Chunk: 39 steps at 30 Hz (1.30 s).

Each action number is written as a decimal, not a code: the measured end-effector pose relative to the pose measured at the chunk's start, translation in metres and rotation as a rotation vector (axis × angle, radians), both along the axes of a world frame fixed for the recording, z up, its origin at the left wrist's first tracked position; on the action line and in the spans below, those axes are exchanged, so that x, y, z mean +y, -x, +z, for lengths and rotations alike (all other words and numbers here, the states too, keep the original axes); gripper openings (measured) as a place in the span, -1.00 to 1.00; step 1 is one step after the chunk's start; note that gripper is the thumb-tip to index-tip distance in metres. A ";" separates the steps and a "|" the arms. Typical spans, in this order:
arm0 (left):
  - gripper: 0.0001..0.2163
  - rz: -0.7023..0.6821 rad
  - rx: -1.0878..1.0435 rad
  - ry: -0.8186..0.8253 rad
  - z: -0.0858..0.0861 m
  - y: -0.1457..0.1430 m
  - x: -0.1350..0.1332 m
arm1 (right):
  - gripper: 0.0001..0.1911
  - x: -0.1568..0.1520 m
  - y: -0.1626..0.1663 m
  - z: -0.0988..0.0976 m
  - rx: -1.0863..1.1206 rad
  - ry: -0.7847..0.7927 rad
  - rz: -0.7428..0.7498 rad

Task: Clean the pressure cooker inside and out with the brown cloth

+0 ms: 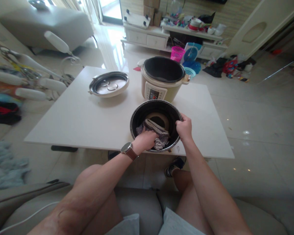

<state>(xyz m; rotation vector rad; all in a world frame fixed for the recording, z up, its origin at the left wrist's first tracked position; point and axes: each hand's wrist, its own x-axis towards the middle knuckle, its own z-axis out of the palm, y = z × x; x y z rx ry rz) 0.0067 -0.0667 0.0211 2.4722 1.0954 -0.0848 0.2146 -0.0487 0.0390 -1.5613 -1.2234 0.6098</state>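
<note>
A dark inner pot [135, 112] is tilted toward me over the front edge of the white table. Its rim is gripped at the right by my right hand [185, 128], thumb inside and fingers wrapped round the outside. Inside the pot, my left hand [148, 140] presses a grey patterned cloth [159, 129] against the lower wall, its fingers closed on the fabric. Just behind stands the electric pressure cooker body [168, 93], open at the top with a dark interior. To its left the cooker lid [110, 86] lies with its metal underside up.
The white table [75, 120] spans the space before me, its front edge near my knees. Beyond it are a pink basket [177, 53], a light blue strainer [189, 71] and a cluttered white cabinet [147, 39]. Bags [217, 67] lie on the floor at right.
</note>
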 end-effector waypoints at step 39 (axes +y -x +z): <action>-0.57 0.016 0.008 0.005 0.003 0.000 -0.002 | -0.47 0.001 -0.001 -0.003 -0.002 -0.001 -0.009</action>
